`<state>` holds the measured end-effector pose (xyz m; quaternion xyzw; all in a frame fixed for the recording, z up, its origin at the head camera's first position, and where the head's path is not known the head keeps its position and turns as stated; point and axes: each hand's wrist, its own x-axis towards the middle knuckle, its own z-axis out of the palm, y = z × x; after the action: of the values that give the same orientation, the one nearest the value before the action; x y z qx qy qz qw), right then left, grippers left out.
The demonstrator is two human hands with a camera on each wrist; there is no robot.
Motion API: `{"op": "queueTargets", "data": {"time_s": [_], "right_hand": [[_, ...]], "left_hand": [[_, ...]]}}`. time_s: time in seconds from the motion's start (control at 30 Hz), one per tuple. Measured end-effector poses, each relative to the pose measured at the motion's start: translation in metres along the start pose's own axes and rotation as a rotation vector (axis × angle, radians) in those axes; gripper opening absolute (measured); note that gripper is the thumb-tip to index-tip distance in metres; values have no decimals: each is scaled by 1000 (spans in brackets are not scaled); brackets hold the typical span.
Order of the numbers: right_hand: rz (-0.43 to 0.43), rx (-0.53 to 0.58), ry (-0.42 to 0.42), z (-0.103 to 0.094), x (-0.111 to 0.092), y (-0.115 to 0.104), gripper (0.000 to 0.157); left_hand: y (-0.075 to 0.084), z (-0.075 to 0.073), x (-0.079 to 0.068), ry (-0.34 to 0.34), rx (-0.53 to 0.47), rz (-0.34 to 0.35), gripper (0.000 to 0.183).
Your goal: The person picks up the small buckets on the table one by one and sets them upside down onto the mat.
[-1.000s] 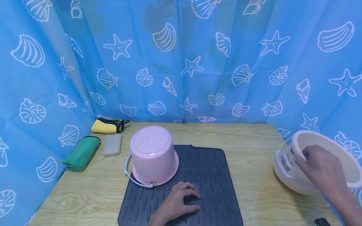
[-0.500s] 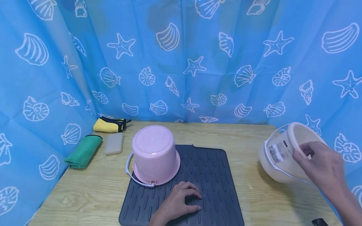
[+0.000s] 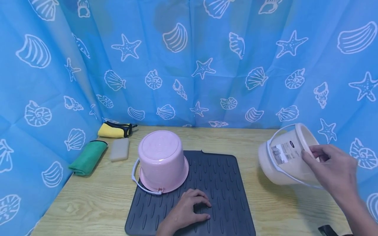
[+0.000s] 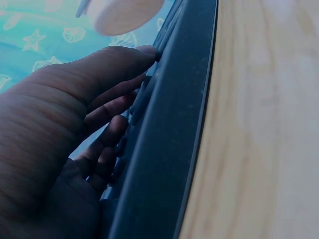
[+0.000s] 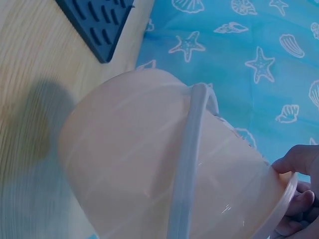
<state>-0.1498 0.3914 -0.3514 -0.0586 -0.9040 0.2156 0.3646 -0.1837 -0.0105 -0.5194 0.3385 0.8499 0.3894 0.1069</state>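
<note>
My right hand [image 3: 336, 167] pinches the rim of a cream bucket [image 3: 301, 165], which hangs tilted over the right side of the table with its mouth toward the right. A label and a white handle show on the bucket's side; in the right wrist view the bucket [image 5: 129, 149] fills the middle. My left hand [image 3: 187, 211] rests on the dark ridged mat [image 3: 224, 196], fingers loosely bent and holding nothing; in the left wrist view its thumb lies by the mat's edge. Ahead of it a pink bucket [image 3: 160, 164] stands upside down on the mat, white handle down at its left.
On the table's left lie a green rolled cloth [image 3: 88, 158], a pale sponge-like block [image 3: 119, 149] and a yellow rolled cloth [image 3: 113, 130]. A black object [image 3: 327, 230] pokes in at the bottom right. A blue shell-print curtain [image 3: 189, 65] hangs behind and along both sides.
My right hand has brought the cream bucket leftward over the table and tipped it further onto its side, so its label shows. My left hand and the pink bucket have stayed put.
</note>
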Motion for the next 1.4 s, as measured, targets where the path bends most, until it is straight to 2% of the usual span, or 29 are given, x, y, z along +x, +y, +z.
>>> {"op": "queueTargets", "data": {"time_s": [0.27, 0.43, 0.6, 0.73, 0.87, 1.0, 1.1, 1.23, 1.4], "right_hand": [[104, 75, 22, 5, 1, -10, 23], [191, 137, -3, 7, -1, -15, 27], [284, 223, 17, 10, -7, -17, 28], [371, 296, 15, 12, -7, -18, 20], [458, 386, -20, 13, -1, -20, 12], [512, 444, -43, 15, 2, -22, 16], [543, 469, -64, 16, 0, -23, 15], [589, 512, -76, 18, 0, -23, 14], [637, 633, -55, 22, 3, -24, 12]], "left_hand": [[-2, 1, 1, 0, -5, 2, 23], [-2, 1, -1, -2, -6, 6, 23], [-2, 4, -5, -4, 13, 35, 23], [-2, 4, -4, 7, 16, 39, 19], [-1, 1, 2, 29, -47, 10, 19], [5, -1, 7, 92, -207, -29, 26], [15, -6, 13, 187, -324, 3, 33], [31, -20, 30, 283, -370, 82, 44], [43, -38, 62, 293, -348, 70, 69]]}}
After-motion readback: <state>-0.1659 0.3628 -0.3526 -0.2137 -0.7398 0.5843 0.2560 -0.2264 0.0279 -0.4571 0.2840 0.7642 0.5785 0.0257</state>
